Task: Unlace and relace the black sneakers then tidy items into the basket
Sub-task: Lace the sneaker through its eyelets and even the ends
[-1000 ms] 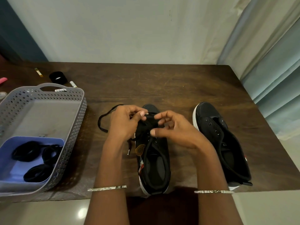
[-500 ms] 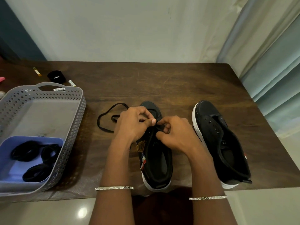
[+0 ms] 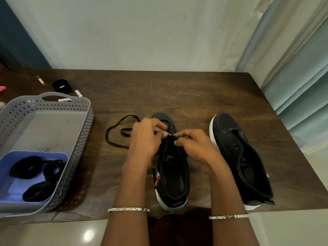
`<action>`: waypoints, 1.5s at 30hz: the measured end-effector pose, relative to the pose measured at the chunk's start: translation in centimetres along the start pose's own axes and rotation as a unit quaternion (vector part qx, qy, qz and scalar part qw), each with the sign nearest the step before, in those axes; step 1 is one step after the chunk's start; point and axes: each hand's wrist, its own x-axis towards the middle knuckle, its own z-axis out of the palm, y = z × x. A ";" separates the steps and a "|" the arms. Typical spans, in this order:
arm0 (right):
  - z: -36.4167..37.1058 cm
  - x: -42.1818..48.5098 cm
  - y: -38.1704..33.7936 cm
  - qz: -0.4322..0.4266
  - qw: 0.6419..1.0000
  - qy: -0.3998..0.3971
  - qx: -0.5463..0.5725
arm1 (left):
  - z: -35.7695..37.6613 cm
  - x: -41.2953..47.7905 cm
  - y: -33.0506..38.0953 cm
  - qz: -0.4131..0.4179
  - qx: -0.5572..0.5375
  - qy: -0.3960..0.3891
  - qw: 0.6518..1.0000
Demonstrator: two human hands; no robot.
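Sneaker heel (image 3: 172,204) — at table (image 3: 197,201) near edge

bare forearms, a thin glittery silver bangle (image 3: 128,209) on each wrist.

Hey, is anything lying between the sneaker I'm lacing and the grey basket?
Only the loose loop of the black lace lies on the table between the sneaker and the basket; nothing else visible.

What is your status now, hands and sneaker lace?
Left hand and right hand both pinch the black lace tip over the middle sneaker. Other sneaker unlaced. Nothing blocking.
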 end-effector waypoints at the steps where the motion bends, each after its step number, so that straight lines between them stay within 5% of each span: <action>1: 0.0 0.0 -0.1 0.012 1.000 -0.007 0.020 | 0.2 0.1 0.1 -0.008 0.005 0.008 1.000; 13: -1.1 -1.0 -0.8 0.076 0.985 -0.051 0.146 | 1.3 -0.2 1.6 -0.040 0.101 0.016 0.994; 45: -1.2 -1.1 -1.1 0.067 0.990 -0.051 0.112 | 2.5 -0.2 1.7 -0.104 0.076 0.020 0.991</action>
